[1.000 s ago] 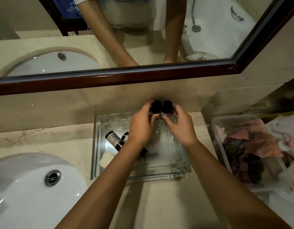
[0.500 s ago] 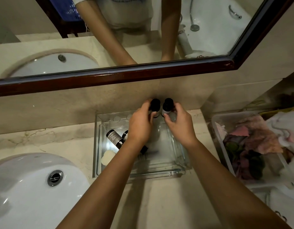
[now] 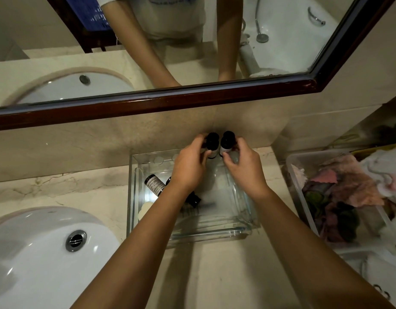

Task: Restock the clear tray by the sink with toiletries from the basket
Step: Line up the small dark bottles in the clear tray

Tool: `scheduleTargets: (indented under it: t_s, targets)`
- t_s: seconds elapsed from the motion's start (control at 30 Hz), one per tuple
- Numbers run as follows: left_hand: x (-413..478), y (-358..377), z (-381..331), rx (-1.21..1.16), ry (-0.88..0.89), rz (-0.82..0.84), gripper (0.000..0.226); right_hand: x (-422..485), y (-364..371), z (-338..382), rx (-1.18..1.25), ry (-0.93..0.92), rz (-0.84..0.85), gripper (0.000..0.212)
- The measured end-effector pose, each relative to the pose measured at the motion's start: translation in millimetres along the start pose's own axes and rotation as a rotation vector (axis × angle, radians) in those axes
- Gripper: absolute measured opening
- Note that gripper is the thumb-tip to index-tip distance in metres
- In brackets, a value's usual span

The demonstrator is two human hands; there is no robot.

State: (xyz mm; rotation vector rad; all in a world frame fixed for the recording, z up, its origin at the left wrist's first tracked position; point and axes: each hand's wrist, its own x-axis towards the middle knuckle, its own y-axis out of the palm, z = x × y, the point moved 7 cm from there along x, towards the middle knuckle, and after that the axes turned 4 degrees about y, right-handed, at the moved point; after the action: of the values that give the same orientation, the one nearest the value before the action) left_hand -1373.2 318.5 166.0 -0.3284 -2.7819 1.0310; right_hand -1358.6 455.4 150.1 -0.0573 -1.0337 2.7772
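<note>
One sink [image 3: 36, 253]: white, at the near left of the bench [image 3: 215, 275].
One clear tray [image 3: 215, 233]: on the bench just right of the sink, its far end at the wall.
Tray contents: labelled bottle [image 3: 154, 184] lying flat, second lying bottle [image 3: 193, 199] half hidden under the left wrist, round white piece [image 3: 145, 208].
One plastic bin [image 3: 304, 197]: right of the tray, full of crumpled cloths [image 3: 348, 188].
Two hands: left hand [image 3: 188, 170] and right hand [image 3: 246, 172] reach over the tray's far end, each grip clamped on one upright bottle.
Two upright bottles: left bottle [image 3: 212, 143] and right bottle [image 3: 226, 143], black-capped, side by side.

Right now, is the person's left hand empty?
No: the left hand grips a dark-capped bottle upright at the clear tray's back wall, while the right hand grips a second bottle beside it.
</note>
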Motion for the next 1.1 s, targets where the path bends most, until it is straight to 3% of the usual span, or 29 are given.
scheduleTargets:
  t_s: [0.1,0.3,0.37,0.47,0.6,0.73,0.93,1.1]
  targets:
    - [-2,0,1,0.002,-0.016,0.015,0.039,0,1,-1,0.013,0.018,0.013,0.031]
    - [-16,-18,0,0.016,-0.057,0.031,0.047,-22,-2,-13,0.219,0.189,0.022,0.066]
    - [-30,-34,2,0.032,-0.059,0.002,0.041,-42,-9,-11,0.213,0.183,-0.078,0.058]
    - [-60,-63,11,0.159,-0.044,-0.102,0.028,-77,-12,14,0.112,-0.043,-0.192,0.031]
    - [-97,-89,38,0.258,-0.116,-0.140,0.028,-96,18,44,-0.057,-0.096,0.024,0.029]
    - [-114,-85,50,0.323,-0.108,0.062,0.049,-97,49,61,-0.205,-0.039,0.263,0.046]
    - [-109,-81,45,0.409,-0.115,0.165,0.068,-93,61,59,-0.315,0.024,0.262,0.052]
    - [-101,-74,37,0.407,-0.081,0.185,0.071,-90,61,58,-0.353,0.015,0.259,0.043]
